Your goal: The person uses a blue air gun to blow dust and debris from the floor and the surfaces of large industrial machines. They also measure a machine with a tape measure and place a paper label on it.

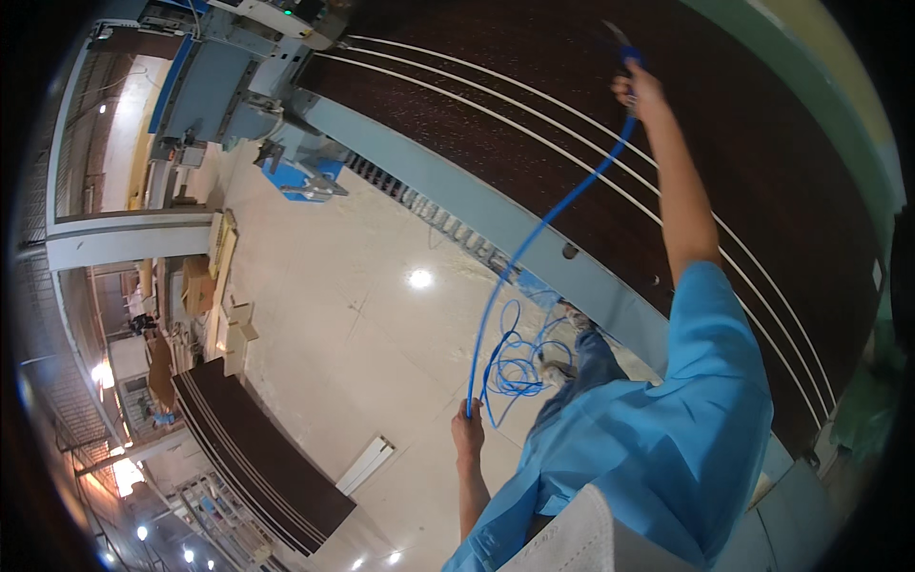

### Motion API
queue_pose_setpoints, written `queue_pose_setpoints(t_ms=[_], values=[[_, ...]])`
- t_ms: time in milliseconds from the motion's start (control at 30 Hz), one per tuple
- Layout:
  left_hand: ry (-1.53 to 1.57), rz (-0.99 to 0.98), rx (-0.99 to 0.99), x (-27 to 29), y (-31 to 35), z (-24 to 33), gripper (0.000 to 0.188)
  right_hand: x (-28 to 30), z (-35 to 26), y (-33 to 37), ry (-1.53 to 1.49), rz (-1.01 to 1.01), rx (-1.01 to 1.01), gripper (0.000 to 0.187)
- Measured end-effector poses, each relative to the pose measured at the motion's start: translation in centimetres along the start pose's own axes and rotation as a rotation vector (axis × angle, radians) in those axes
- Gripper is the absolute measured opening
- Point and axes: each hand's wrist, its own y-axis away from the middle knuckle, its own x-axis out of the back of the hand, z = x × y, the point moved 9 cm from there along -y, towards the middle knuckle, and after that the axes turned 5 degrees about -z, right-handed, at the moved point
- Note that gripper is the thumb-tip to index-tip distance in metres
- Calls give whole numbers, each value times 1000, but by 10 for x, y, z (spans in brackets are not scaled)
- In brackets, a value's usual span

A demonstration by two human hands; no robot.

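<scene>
My right hand (pixel 641 90) is closed round the handle of a blue air blow gun (pixel 628 54), held out over a large dark brown panel (pixel 762 133). The gun's thin nozzle points toward the far side. Three pale parallel lines run along the panel, and white specks lie scattered near them. From the gun a blue air hose (pixel 560 206) curves down across the machine's edge to my left hand (pixel 467 429), whose fingers are wrapped round it low at my side. More of the hose lies in loose coils on the floor by my feet.
A light blue machine bed (pixel 429 176) with a toothed strip along its side carries the panel. At its far left stands the machine head (pixel 276 71). Another dark striped panel (pixel 257 448) and a white bar (pixel 367 464) are at the lower left, above pale floor tiles.
</scene>
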Motion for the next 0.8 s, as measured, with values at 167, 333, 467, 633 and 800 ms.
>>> queue_pose_setpoints(t_ms=[167,333,467,633,800], values=[[-139,-90,-139,-18,-13,14,27,219,-41,149,-146,112,-42,33],[-155,-48,-282,-5,-22,21,29,306,11,326,113,95,-274,38],[-138,-61,-386,6,-34,19,33,307,62,432,274,84,-516,43],[-77,-122,-411,16,-50,-9,35,257,122,467,469,-122,-549,46],[44,-80,-409,45,-61,-64,35,219,153,419,196,62,-245,43]])
